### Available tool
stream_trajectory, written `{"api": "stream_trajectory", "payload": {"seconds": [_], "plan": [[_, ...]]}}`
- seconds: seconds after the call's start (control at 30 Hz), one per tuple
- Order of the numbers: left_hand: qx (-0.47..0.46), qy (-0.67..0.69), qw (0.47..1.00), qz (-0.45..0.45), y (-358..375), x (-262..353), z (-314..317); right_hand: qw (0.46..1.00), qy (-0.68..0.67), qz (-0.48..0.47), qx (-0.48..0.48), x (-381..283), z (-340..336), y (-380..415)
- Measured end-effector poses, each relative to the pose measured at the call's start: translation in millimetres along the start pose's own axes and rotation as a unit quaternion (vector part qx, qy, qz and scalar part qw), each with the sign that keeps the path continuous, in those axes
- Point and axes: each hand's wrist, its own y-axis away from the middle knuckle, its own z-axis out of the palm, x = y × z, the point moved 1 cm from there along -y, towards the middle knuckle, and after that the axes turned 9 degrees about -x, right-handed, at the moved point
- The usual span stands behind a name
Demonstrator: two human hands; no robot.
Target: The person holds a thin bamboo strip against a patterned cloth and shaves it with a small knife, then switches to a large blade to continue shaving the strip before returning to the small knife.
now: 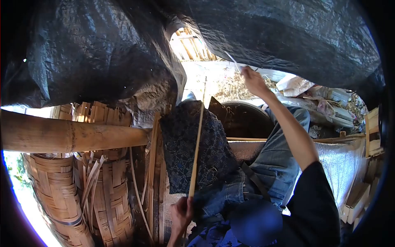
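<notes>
My left hand (pixel 181 212), low in the picture, is closed round the near end of a long bamboo strip (pixel 197 144). The strip points away from me, over a dark patterned cloth (pixel 177 152) draped on my leg. Farther out and to the right, my right hand (pixel 253 81) is closed on a slim, pale, straight piece (pixel 231 58); I cannot tell whether it is a blade or a strip. This piece juts up and left from the fist, apart from the bamboo strip. Beyond my knees is a dark round container (pixel 245 123).
Woven bamboo baskets (pixel 53 185) stand on the left beneath a thick bamboo pole (pixel 74 133). Dark plastic sheeting (pixel 279 33) hangs low overhead. Wood pieces (pixel 358 197) are stacked at the right edge. Crumpled plastic and litter (pixel 325 105) lie at the far right.
</notes>
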Motion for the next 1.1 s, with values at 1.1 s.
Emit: {"api": "stream_trajectory", "payload": {"seconds": [1.1], "plan": [[-0.194, 0.192, 0.957, -0.100, -78.7, 46.6, -4.8, 0.886, 0.180, 0.426, -0.028, -26.6, 12.0, 613.3]]}}
